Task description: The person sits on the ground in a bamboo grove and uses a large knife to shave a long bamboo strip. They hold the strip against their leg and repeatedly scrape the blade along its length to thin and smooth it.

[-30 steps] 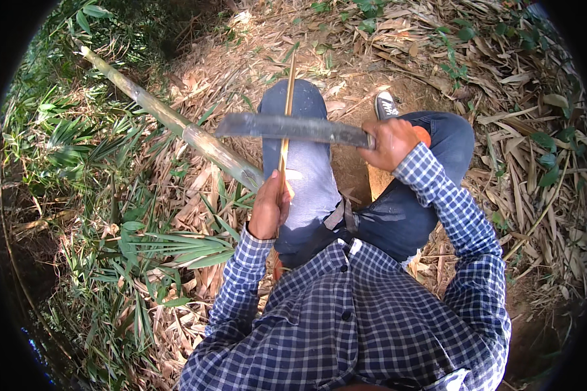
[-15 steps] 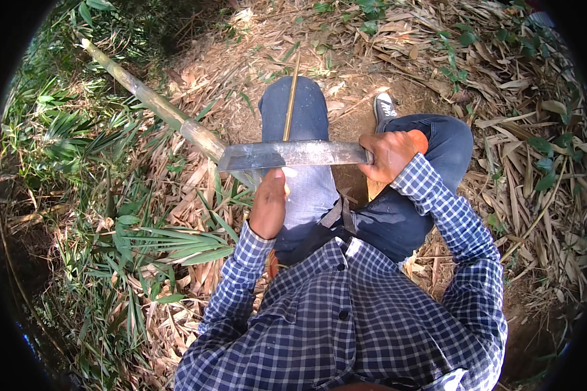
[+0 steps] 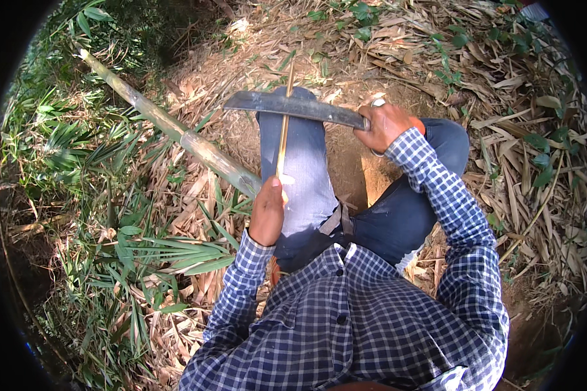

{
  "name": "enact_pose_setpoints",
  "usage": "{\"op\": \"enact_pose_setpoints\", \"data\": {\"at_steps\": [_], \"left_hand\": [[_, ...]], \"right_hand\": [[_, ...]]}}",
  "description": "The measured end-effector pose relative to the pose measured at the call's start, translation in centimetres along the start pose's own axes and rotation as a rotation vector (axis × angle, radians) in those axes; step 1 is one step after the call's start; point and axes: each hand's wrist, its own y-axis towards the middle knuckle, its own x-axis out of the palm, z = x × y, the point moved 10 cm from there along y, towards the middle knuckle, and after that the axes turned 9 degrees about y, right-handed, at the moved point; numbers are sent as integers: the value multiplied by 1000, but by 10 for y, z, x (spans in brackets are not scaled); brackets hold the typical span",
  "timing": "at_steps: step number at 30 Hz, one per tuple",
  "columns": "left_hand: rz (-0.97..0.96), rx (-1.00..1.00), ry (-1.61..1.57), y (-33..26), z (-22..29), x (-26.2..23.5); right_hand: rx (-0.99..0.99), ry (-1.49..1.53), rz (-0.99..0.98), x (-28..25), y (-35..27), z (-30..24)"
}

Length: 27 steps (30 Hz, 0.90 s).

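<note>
My left hand (image 3: 267, 210) is closed around the near end of a thin bamboo strip (image 3: 283, 144), which points away from me over my left thigh. My right hand (image 3: 391, 128) grips the handle of a machete (image 3: 297, 108); a little orange of the handle shows behind the fist. The long dark blade lies crosswise over the far part of the strip, near my left knee (image 3: 306, 133), its tip to the left. Whether the blade touches the strip or hangs just above it, I cannot tell.
A thick bamboo pole (image 3: 176, 130) slants from the far left down to beside my left leg. Green bamboo leaves (image 3: 182, 254) spread at the left. Dry leaf litter (image 3: 522, 117) covers the ground on the right, with small green plants in it.
The machete has moved away from me along the strip, from near my left hand to by the knee, and its blade has tilted. My left hand keeps its hold, slightly nearer me.
</note>
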Motion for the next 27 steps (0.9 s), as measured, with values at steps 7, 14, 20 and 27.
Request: {"op": "enact_pose_setpoints", "data": {"at_steps": [7, 14, 20, 27], "left_hand": [[-8, -13, 46, -8, -8, 0], [14, 31, 18, -6, -6, -2], [-55, -55, -126, -2, -17, 3], [-178, -259, -431, -10, -9, 8]], "right_hand": [[-101, -59, 62, -2, 3, -2], [-121, -62, 19, -4, 9, -9], [164, 51, 58, -23, 38, 29], [-252, 97, -17, 35, -45, -46]]}}
